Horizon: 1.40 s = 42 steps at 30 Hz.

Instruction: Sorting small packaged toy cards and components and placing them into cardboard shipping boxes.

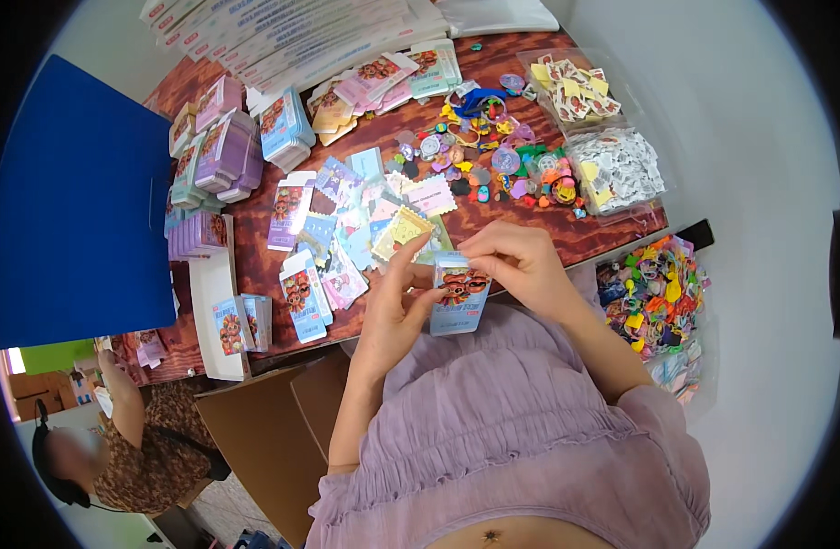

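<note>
Held along its left side by the left hand [393, 316], thumb laid over the printed front, the light-blue carton [457, 318] sat right between both hands! And up at the top end, there was the right hand [522, 261], its thumb and index finger touching the right-hand corner; whether they pinched the flap or merely pressed it, you couldn't tell. Now look at the line of it: the long axis ran from the lavender blouse [521, 389] out toward the patterned tabletop [617, 231], top end farthest away and leaning a shade right. So the right hand was the nearer one to that end, the left guarding the side. Just beyond lay the scalloped yellow card [403, 234] on its spread of cards, with the heap of plastic trinkets [505, 160] farther off to the right.
</note>
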Available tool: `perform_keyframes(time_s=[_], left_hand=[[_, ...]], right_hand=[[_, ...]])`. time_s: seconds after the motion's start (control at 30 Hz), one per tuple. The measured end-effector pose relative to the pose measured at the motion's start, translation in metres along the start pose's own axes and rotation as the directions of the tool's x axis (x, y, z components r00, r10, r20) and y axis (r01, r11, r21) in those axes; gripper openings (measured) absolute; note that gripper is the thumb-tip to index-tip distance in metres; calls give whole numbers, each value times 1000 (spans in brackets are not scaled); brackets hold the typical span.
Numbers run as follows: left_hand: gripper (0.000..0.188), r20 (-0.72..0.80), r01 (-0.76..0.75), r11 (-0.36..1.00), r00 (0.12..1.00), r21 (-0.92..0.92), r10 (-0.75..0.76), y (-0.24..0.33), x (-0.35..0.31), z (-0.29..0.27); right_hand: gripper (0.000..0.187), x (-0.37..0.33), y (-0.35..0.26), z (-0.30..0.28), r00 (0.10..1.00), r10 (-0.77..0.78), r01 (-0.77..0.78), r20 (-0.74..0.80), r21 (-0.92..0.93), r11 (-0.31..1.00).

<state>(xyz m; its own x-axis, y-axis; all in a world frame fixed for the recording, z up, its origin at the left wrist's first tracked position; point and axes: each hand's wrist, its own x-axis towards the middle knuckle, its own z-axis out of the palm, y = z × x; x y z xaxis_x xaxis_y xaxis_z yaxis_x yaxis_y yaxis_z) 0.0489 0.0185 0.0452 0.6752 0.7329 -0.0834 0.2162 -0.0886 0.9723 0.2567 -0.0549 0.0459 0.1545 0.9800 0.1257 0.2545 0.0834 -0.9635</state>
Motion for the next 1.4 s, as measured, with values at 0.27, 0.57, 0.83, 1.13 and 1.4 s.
perform_keyframes(time_s=[0.27,0.57,0.83,1.13,1.4], left_hand=[[72,51,72,989,997,-128,-66,0,-2,-8],[68,29,92,975,996,-202,-88,-9,0,-12],[61,43,65,990,997,-123,-60,-28,-4,-18],[85,-79,32,900,994,-434,-73,-51,-16,-26],[77,-387,120,939,889,-321,-246,-40,-26,-30]], right_hand=[[6,6,-9,6,984,177,-169,-31,171,971],[7,20,-7,4,993,108,-105,58,-45,993],[17,10,11,11,979,-132,145,154,-78,986],[16,25,43,57,837,500,-494,220,698,518],[40,61,45,84,978,-190,203,90,-648,734]])
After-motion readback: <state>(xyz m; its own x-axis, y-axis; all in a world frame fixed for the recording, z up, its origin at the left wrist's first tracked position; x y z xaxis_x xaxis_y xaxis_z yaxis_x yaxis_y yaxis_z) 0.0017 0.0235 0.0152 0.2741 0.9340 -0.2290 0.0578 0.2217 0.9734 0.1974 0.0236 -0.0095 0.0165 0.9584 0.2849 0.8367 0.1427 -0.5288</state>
